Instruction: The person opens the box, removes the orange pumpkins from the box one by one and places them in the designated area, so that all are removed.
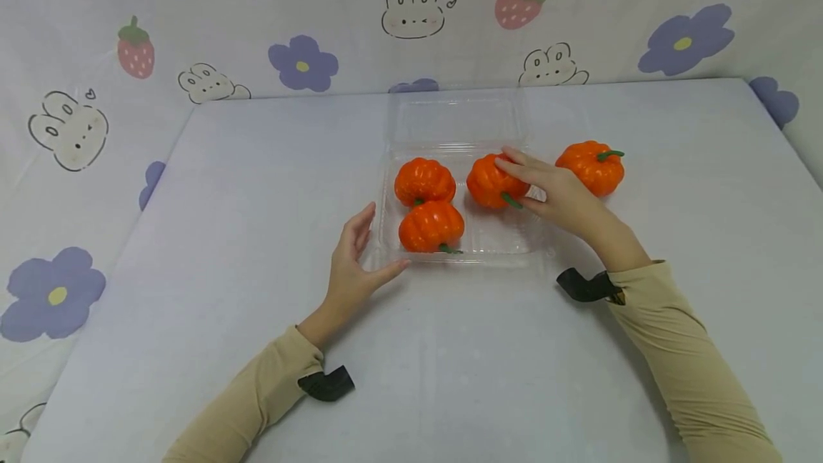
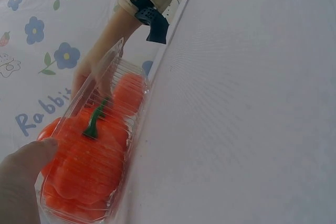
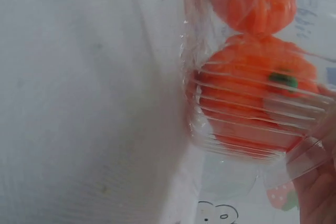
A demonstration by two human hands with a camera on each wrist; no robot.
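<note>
A clear plastic clamshell box (image 1: 495,238) lies with its lid folded back on the table. Two small orange toy pumpkins, a rear one (image 1: 423,181) and a front one (image 1: 432,227), sit in its left half. My right hand (image 1: 566,198) grips a third pumpkin (image 1: 494,183) with a green stem, inside the right half. In the right wrist view this pumpkin (image 3: 247,95) shows through the ribbed wall. At the box's front left corner is my left hand (image 1: 353,270), thumb and fingers spread around it. In the left wrist view the thumb (image 2: 39,153) lies beside the box wall.
Another orange pumpkin (image 1: 591,168) lies on the table right of the box, behind my right hand. The clear lid (image 1: 456,116) extends toward the back edge. A printed cloth (image 1: 347,6) with rabbits, flowers and strawberries hangs behind the white table (image 1: 450,377).
</note>
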